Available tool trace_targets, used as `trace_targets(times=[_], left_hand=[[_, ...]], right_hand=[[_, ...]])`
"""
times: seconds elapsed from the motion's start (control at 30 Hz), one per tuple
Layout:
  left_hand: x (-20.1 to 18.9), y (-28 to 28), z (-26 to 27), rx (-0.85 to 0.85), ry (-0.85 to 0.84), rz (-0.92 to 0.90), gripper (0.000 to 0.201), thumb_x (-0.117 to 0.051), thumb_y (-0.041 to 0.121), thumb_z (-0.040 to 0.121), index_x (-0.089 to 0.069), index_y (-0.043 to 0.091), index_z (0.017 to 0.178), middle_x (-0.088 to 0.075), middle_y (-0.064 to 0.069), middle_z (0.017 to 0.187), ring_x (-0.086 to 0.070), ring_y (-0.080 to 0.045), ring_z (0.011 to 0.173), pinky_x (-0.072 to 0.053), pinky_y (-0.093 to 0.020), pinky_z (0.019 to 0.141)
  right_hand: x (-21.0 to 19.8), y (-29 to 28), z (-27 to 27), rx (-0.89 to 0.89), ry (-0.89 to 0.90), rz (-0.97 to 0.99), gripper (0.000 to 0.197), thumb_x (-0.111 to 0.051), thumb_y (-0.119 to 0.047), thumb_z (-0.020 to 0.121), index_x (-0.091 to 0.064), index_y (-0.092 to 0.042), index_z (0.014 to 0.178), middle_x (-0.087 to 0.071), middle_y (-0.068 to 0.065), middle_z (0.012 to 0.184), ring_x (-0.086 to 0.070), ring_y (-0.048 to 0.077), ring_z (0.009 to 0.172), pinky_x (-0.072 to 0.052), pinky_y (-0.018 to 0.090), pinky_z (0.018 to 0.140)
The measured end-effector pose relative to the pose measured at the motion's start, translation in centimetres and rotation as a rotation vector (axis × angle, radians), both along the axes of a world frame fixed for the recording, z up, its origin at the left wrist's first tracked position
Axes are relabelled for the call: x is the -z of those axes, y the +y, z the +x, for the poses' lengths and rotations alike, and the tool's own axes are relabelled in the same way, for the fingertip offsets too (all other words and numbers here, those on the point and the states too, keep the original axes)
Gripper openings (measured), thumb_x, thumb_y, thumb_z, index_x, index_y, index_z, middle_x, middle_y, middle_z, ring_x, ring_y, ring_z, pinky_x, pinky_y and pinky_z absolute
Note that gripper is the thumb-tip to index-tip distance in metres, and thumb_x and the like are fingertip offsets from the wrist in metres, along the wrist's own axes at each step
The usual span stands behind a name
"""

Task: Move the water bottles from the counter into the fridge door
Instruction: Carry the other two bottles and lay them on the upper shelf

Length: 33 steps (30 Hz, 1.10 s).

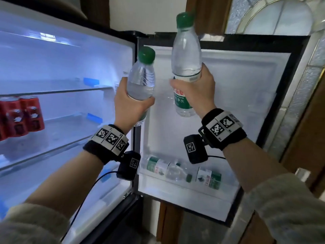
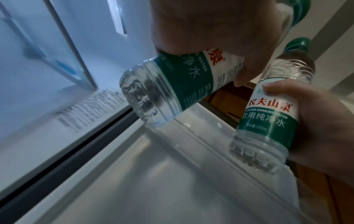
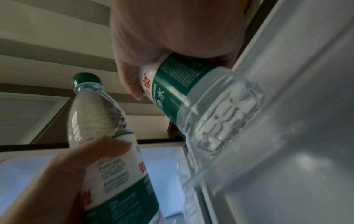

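Note:
Each of my hands holds a clear water bottle with a green cap and a green-and-white label, raised in front of the open fridge door (image 1: 246,88). My left hand (image 1: 130,104) grips the left bottle (image 1: 141,80) round its middle, tilted slightly right. My right hand (image 1: 197,92) grips the right bottle (image 1: 186,55) higher up, near the door's top edge. In the left wrist view my left hand (image 2: 210,30) wraps its bottle (image 2: 172,87). The right wrist view shows my right hand (image 3: 172,30) round its bottle (image 3: 201,98), close to the door's inner wall.
The bottom door shelf (image 1: 184,192) holds two more bottles lying on their sides (image 1: 168,169) (image 1: 209,178). Inside the fridge at left, red cans (image 1: 19,115) stand on a glass shelf (image 1: 58,92). A tiled wall and wooden frame stand right of the door.

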<state>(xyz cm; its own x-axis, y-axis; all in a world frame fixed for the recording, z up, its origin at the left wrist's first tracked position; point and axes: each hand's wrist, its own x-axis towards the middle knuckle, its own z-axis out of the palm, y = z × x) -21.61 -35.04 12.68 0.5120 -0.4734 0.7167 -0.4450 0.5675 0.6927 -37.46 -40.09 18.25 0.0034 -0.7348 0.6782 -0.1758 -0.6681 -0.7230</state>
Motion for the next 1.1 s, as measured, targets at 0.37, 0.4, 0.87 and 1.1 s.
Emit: trace_targets(times=[0.37, 0.4, 0.87, 1.1], left_hand=[[-4.6, -6.6, 1.3, 0.087, -0.037, -0.038, 0.051, -0.082, 0.017, 0.059, -0.05, 0.024, 0.099, -0.058, 0.013, 0.084, -0.057, -0.001, 0.074, -0.051, -0.027, 0.069], [-4.7, -6.8, 1.4, 0.098, -0.055, -0.028, 0.051, -0.082, 0.019, 0.058, -0.05, 0.023, 0.098, -0.059, 0.012, 0.086, -0.057, -0.006, 0.075, -0.051, -0.03, 0.069], [-5.2, -7.0, -1.0, -0.051, -0.246, 0.063, 0.05, -0.08, 0.029, 0.056, -0.047, 0.025, 0.093, -0.052, 0.013, 0.083, -0.052, -0.007, 0.071, -0.046, -0.029, 0.061], [-4.5, -7.2, -2.8, -0.128, -0.337, 0.108, 0.055, -0.076, 0.035, 0.054, -0.051, 0.021, 0.1, -0.056, 0.002, 0.098, -0.056, -0.022, 0.083, -0.053, -0.042, 0.07]], right_hand=[[-7.6, -5.6, 0.3, 0.257, 0.037, -0.263, 0.062, -0.083, -0.055, 0.054, -0.06, -0.028, 0.104, -0.059, -0.009, 0.101, -0.062, 0.008, 0.093, -0.055, 0.03, 0.082], [-7.7, -6.3, 0.0, 0.31, 0.101, -0.27, 0.065, -0.083, -0.056, 0.055, -0.06, -0.025, 0.108, -0.056, -0.009, 0.102, -0.059, 0.009, 0.094, -0.053, 0.03, 0.083], [-6.3, -11.1, -5.2, 0.541, 0.925, 0.001, 0.081, -0.079, -0.042, 0.065, -0.045, -0.027, 0.137, -0.047, 0.004, 0.131, -0.053, 0.029, 0.117, -0.043, 0.035, 0.086], [-6.6, -11.3, -7.4, 0.422, 0.963, 0.18, 0.05, -0.086, -0.025, 0.058, -0.065, -0.014, 0.102, -0.067, 0.006, 0.101, -0.063, 0.025, 0.087, -0.055, 0.033, 0.079]])
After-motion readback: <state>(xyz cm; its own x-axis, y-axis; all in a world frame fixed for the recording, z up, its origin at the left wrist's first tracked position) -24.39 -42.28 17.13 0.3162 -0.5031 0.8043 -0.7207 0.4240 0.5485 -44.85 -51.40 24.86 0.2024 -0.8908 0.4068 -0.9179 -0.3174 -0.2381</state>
